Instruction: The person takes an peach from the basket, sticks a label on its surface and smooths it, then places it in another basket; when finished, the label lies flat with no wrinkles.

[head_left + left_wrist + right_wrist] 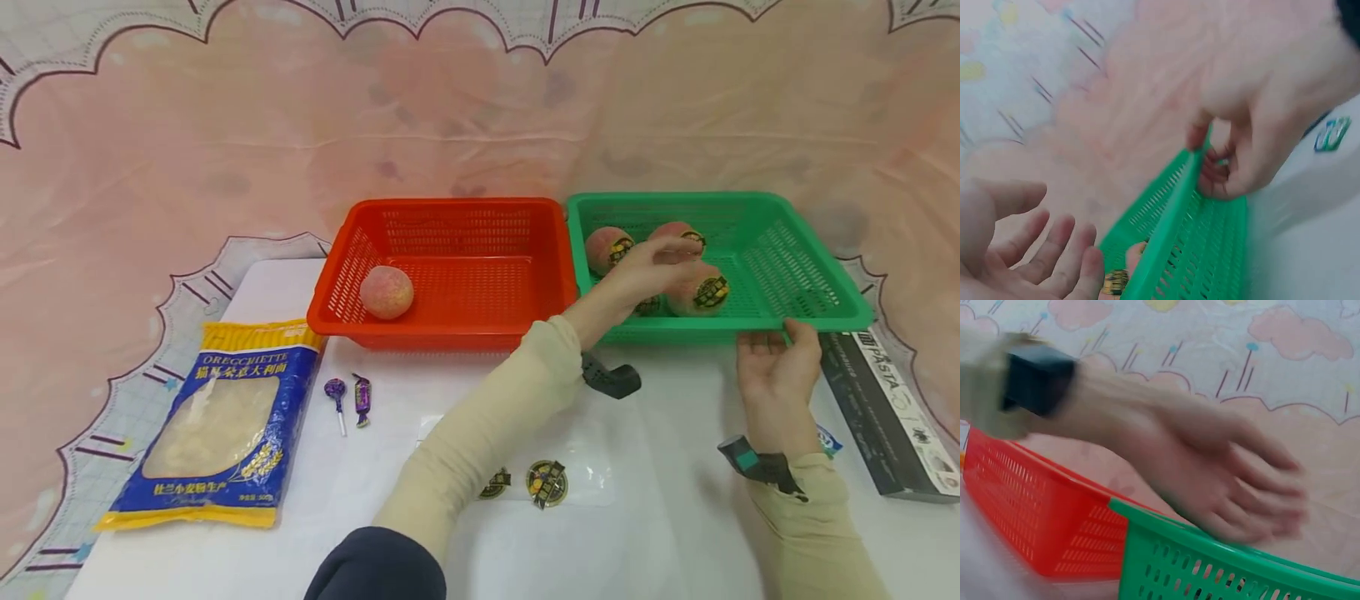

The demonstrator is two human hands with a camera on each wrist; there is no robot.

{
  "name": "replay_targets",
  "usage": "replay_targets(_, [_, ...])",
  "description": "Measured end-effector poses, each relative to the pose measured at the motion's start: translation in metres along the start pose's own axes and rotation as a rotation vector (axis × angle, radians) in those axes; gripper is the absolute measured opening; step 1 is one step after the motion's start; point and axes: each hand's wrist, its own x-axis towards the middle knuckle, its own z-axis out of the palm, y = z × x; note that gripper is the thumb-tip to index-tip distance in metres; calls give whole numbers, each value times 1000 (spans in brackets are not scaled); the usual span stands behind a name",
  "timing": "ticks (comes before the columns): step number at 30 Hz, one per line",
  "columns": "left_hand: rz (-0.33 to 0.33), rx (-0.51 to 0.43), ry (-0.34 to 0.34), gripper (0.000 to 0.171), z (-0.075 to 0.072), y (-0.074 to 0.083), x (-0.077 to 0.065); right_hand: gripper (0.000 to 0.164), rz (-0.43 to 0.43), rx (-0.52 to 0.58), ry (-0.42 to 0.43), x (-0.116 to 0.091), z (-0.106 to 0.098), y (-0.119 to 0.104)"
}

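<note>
My left hand [651,271] reaches over the green basket [813,321], its fingers spread and holding nothing in the left wrist view. Beneath and around it lie several peaches [684,298] with black-and-gold round stickers, partly hidden by the hand. At the basket's near right rim, my right hand [780,371] pinches the edge between thumb and fingers, palm up. The left wrist view shows this grip too, with the rim [1194,156] between thumb and curled fingers. A single peach [386,292] with no visible sticker sits in the red basket [450,340] alongside.
On the left lies a blue-and-yellow pasta bag [213,425], beside a lollipop [335,389] and a purple wrapped candy [362,400]. A clear sheet with round stickers [547,483] lies in front. A black pasta box [885,417] stands at right, near a small packet [828,440].
</note>
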Motion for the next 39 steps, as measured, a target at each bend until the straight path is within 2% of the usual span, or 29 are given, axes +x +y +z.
replay_targets(3, [64,-114,-52,29,-15,1,-36,34,-2,-5,-17,1,2,-1])
replay_targets(6, [111,-182,-63,30,-31,-8,-70,38,-53,-58,23,2,8,1])
replay_targets(11, [176,-255,19,26,-53,-50,-109,28,-282,-231,213,-1,15,3])
replay_targets(13, [192,-280,44,26,-59,-65,-123,26,-391,-271,244,-2,17,0])
replay_targets(16, [165,-354,79,23,-65,-78,-141,24,-519,-256,189,-6,19,-2])
replay_targets(18, [152,-425,129,18,-69,-83,-151,21,-566,-240,77,-10,20,0])
replay_targets(20, [139,-525,212,13,-73,-88,-159,19,-580,-237,-53,-14,22,7])
replay_targets(22, [136,-624,317,13,-77,-92,-165,17,-566,-271,-200,-18,24,18])
replay_targets(25, [127,-772,510,15,-85,-95,-175,13,-499,-348,-402,-26,28,40])
replay_targets(28, [136,-919,690,16,-99,-95,-182,9,-364,-416,-591,-33,37,62])
replay_targets(30, [156,-991,779,18,-109,-94,-186,10,-258,-469,-683,-37,45,77])
replay_targets(33, [188,-1065,861,23,-123,-93,-193,12,-136,-534,-749,-38,59,102])
replay_targets(36, [206,-1108,912,23,-134,-92,-198,15,-74,-652,-725,-37,72,130])
replay_targets(39, [234,-1149,935,24,-141,-89,-200,23,-16,-798,-669,-33,83,162])
